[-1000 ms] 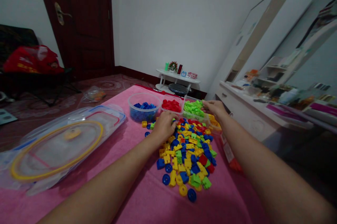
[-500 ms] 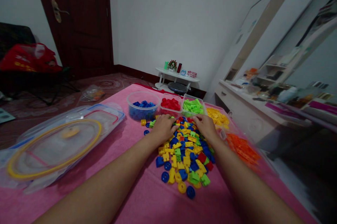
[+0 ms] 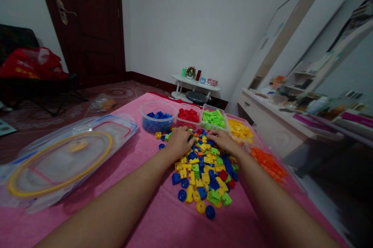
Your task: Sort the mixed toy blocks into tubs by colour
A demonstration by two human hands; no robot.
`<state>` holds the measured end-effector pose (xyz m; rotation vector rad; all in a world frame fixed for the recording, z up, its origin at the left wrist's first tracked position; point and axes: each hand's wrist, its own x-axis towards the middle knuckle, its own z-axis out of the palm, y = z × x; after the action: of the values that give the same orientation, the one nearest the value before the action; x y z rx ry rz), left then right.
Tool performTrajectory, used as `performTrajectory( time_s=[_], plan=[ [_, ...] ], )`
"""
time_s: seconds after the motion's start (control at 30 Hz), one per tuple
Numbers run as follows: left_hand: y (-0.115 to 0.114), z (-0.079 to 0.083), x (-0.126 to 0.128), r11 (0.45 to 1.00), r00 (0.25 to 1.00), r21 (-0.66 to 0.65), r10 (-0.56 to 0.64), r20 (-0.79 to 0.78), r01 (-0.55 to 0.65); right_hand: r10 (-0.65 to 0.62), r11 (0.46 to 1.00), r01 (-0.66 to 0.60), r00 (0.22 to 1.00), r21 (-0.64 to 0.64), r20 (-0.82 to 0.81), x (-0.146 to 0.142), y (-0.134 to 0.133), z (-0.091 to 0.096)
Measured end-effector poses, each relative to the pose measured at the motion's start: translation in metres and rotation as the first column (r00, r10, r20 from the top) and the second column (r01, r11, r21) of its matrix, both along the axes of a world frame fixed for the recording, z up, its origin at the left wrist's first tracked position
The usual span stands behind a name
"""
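A mixed heap of toy building blocks point(image 3: 205, 178) in yellow, blue, green and red lies on a pink cloth, with blue and yellow wheel-like rings point(image 3: 210, 212) at its near edge. My left hand point(image 3: 179, 142) rests on the heap's far left side, fingers curled down and thumb close to them. A small dark blue piece shows by its fingertips; whether it is gripped is unclear. On the far right side my right hand point(image 3: 223, 141) lies low over the blocks. Its fingers reach leftward, slightly apart, touching the pile, and no held piece shows.
Behind the heap stand clear tubs of blue blocks point(image 3: 159, 120), red blocks point(image 3: 189, 116) and green blocks point(image 3: 213, 118). Yellow blocks point(image 3: 240, 130) and orange pieces point(image 3: 268, 164) sit in containers to the right. Stacked plastic lids point(image 3: 78, 166) lie left. A dresser point(image 3: 268, 117) stands right.
My right hand has shifted left, its fingers now reaching further across the heap. My left hand stays in nearly the same place, its fingers slightly more curled.
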<state>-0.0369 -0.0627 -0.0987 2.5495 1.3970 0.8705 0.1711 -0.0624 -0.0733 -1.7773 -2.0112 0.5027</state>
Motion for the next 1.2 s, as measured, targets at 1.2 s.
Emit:
performTrajectory(
  time_s=[1.2],
  plan=[
    [0.003,0.0,-0.002,0.992,0.992,0.001,0.124,0.032,-0.124,-0.081,0.997,0.081,0.996,-0.003,-0.021,0.027,-0.026,0.018]
  ],
)
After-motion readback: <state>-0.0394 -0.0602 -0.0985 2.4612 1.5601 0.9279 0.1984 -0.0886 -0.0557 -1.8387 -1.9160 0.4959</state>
